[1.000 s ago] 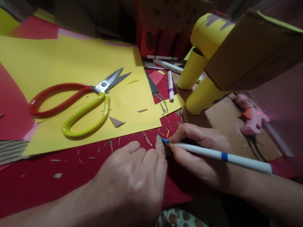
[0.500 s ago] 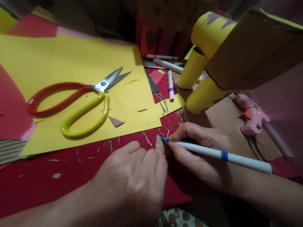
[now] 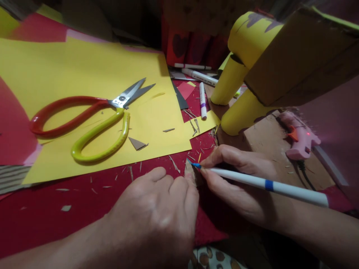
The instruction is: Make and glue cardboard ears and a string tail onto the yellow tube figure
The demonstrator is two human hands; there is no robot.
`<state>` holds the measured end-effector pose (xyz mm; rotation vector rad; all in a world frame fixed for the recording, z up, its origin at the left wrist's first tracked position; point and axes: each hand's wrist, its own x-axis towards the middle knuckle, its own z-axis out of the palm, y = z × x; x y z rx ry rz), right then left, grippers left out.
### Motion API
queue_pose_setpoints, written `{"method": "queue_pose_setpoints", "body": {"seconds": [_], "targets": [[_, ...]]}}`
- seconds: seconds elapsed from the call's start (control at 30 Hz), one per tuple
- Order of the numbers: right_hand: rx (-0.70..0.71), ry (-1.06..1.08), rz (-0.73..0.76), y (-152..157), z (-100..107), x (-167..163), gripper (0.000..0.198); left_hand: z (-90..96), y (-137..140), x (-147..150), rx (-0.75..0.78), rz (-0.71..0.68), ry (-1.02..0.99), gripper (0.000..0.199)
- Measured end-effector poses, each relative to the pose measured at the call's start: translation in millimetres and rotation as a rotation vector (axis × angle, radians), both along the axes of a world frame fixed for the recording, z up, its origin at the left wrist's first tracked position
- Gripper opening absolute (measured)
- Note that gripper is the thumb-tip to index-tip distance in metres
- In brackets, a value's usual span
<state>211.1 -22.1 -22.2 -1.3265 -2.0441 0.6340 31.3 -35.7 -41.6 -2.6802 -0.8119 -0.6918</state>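
My left hand (image 3: 165, 205) is closed on a small pointed piece of cardboard (image 3: 190, 170), pinning it near the front edge of the red tabletop (image 3: 92, 220). Most of the piece is hidden behind my fingers; its tip bears a blue-green tint. My right hand (image 3: 235, 172) grips a white marker (image 3: 241, 176) with a blue band, its blue tip touching or very close to the cardboard's point. Left of my hands, scissors (image 3: 122, 101) with one red and one yellow handle lie with parted blades on a yellow sheet (image 3: 92, 71).
A pink glue gun (image 3: 301, 140) with a red light rests on a cardboard sheet (image 3: 263, 130) at right. Yellow paper tubes (image 3: 230, 80) stand beside a brown cardboard box (image 3: 297, 59). A purple-banded marker (image 3: 202, 101) and several paper scraps lie behind my hands.
The marker's rear end has shifted slightly to the right and down, its tip staying by the cardboard's point. My left hand keeps its place.
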Motion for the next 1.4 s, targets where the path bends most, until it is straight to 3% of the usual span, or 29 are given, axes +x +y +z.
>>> {"method": "queue_pose_setpoints", "body": {"seconds": [0.13,0.33,0.7,0.97,1.2,1.4], "targets": [[0.010,-0.050,0.035,0.4,0.6,2.6,0.011,1.3,-0.7,-1.3,-0.018,-0.005,0.029,0.036],[0.057,-0.040,-0.051,-1.1,1.5,-2.2,0.017,0.9,-0.7,-1.7,0.004,-0.006,0.024,0.038],[-0.012,-0.064,0.015,0.8,0.7,1.9,0.011,0.3,0.1,-1.3,-0.008,-0.004,0.019,0.036],[0.037,-0.060,-0.059,-1.1,-0.5,-0.3,0.017,-3.7,-3.2,-4.1,-0.002,0.002,0.011,0.037],[-0.002,-0.033,0.014,0.6,-0.3,0.9,0.009,-6.5,-4.9,-0.4,-0.005,0.057,-0.017,0.035],[0.035,-0.083,-0.047,-1.3,1.1,1.2,0.018,-9.3,-4.7,-0.9,0.019,0.038,-0.038,0.032]]}}
